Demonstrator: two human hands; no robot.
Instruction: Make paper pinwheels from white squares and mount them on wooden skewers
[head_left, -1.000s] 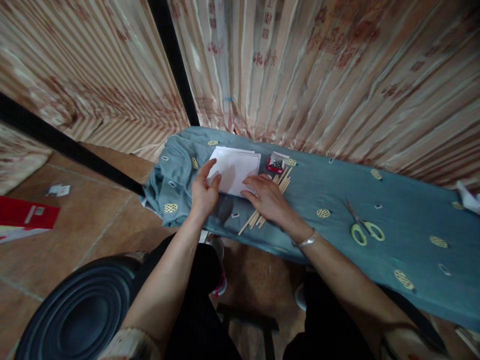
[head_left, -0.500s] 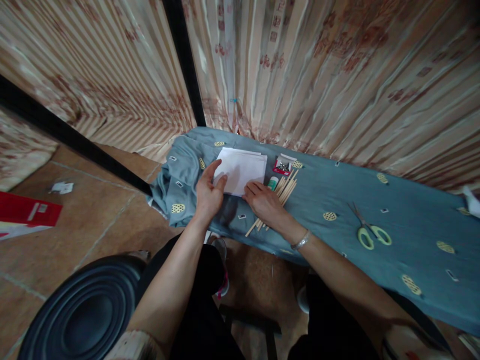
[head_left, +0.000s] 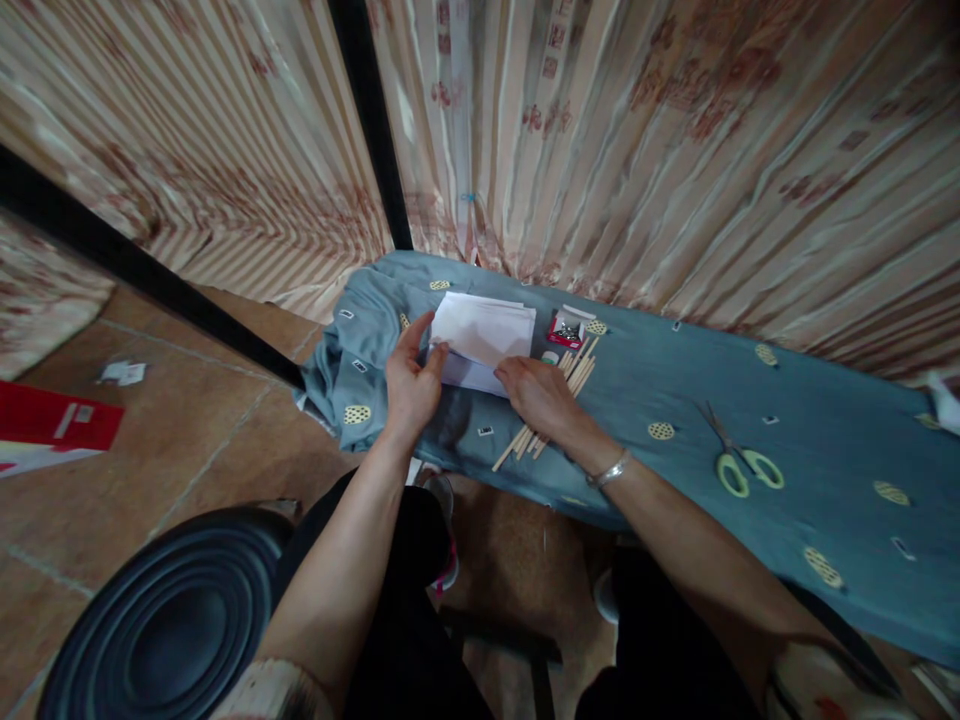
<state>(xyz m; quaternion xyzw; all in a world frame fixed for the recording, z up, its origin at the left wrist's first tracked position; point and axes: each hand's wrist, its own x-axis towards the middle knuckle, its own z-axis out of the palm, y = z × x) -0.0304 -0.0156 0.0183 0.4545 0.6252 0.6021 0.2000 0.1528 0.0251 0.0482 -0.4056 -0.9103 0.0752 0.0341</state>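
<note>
White sheets of paper (head_left: pixel 487 322) lie stacked on the blue patterned cloth. The near edge of the top sheet is raised, showing another sheet below. At the left side, my left hand (head_left: pixel 411 388) has its thumb on the raised sheet's near corner and its fingers along the edge. My right hand (head_left: pixel 541 396) pinches the near right part of the top sheet, its fingertips partly hidden. Under and beside my right wrist lie several thin wooden sticks (head_left: pixel 580 372). A glue stick (head_left: pixel 550 357), mostly covered by my right hand, shows its pale end.
A small red and white box (head_left: pixel 568 329) of metal pieces stands open behind the sticks. Scissors (head_left: pixel 739 458) with green handles lie to the right on the cloth (head_left: pixel 637 385). A black post (head_left: pixel 373 130) rises behind; a dark round stool (head_left: pixel 176 630) stands at lower left.
The near edge of the top sheet has come up off the stack. My right hand has shifted slightly right and covers more of the glue stick; my left thumb has come onto the sheet's corner.
</note>
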